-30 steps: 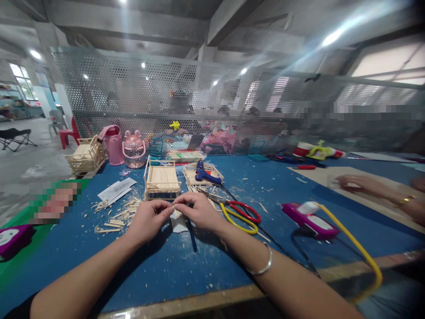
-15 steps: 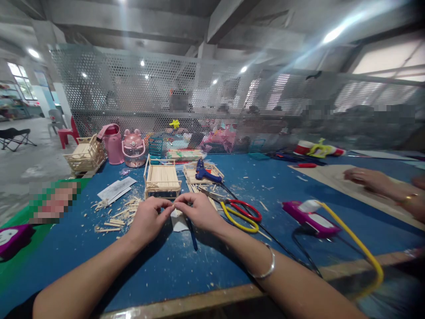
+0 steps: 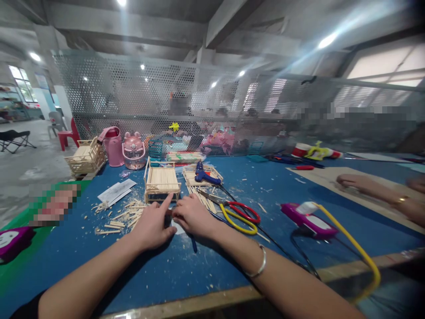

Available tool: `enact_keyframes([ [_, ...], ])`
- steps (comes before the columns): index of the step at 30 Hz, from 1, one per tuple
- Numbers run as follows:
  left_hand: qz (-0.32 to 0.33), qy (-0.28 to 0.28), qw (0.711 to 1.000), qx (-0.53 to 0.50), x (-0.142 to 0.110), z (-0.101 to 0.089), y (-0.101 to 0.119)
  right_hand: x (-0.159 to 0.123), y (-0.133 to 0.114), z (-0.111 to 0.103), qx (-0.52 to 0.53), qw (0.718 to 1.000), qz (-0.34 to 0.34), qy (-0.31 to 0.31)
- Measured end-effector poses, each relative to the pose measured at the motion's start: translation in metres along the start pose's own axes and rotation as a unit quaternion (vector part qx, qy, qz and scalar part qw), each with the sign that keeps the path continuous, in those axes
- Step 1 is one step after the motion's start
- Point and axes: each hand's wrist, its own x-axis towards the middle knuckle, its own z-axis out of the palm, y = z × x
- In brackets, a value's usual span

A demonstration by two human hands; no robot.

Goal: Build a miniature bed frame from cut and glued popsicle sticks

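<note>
My left hand (image 3: 152, 225) is over the blue table, its index finger stretched toward a small bed-like frame of wooden sticks (image 3: 162, 178) and its thumb apart. I see nothing held in it. Close against it, my right hand (image 3: 192, 213) has its fingers curled together and pointing down. Whatever they pinch is hidden. Under the hands lies a white paper piece (image 3: 178, 228), mostly covered. A dark blue, thin tool (image 3: 194, 244) sticks out below my right hand. Loose cut sticks (image 3: 131, 215) lie left of my hands.
Scissors with red and yellow handles (image 3: 244, 217) and a blue glue gun (image 3: 207, 175) lie to the right. A purple power strip (image 3: 308, 220) with a yellow cable is farther right. Another person's hand (image 3: 357, 184) rests on a brown board. Pink bottles (image 3: 113, 148) stand behind.
My fingertips were pinched together at a tiny light piece. Now my left index finger is stretched forward and its thumb has come away, while my right fingers have curled downward.
</note>
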Motion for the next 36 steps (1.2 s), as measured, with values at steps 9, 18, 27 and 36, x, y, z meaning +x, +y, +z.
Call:
enact_keyframes([
  [9,-0.003,-0.017,0.999,0.034,0.0,-0.006,0.005,-0.003,-0.01,-0.002,-0.061,0.998,-0.03,0.002],
  [18,-0.019,-0.023,0.999,0.016,0.002,-0.005,0.006,-0.002,-0.009,-0.002,-0.012,1.0,0.015,-0.021],
  [27,-0.024,-0.029,0.999,0.01,0.002,-0.004,0.004,-0.004,-0.009,-0.01,-0.004,0.999,0.007,-0.048],
  [36,-0.037,-0.031,0.999,0.011,0.001,-0.005,0.007,-0.004,-0.01,-0.01,0.001,0.999,0.006,-0.041],
])
